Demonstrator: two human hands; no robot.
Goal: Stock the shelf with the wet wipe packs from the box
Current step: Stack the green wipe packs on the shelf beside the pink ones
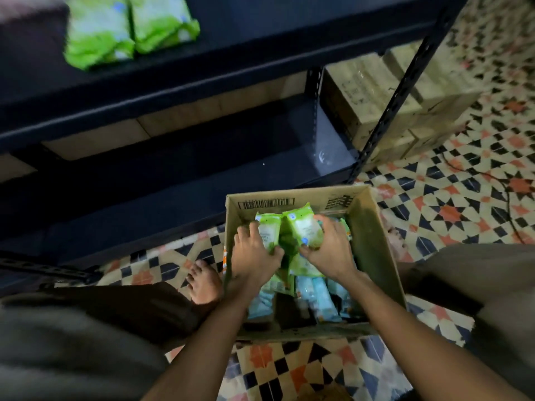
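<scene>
An open cardboard box (373, 227) stands on the tiled floor in front of me. Inside it, my left hand (254, 253) grips one green wet wipe pack (267, 227) and my right hand (330, 250) grips another green pack (305, 227), both held upright near the far wall of the box. Pale blue packs (315, 296) lie lower in the box, partly hidden by my forearms. Two green packs (130, 27) lie side by side on the dark shelf (231, 73) at the upper left.
The shelf unit has a lower dark level (173, 180) and a slanted metal post (396, 99). Closed cardboard cartons (376, 94) are stacked to the right of it. My bare foot (204, 282) rests left of the box. A dark cable (503, 192) crosses the patterned floor.
</scene>
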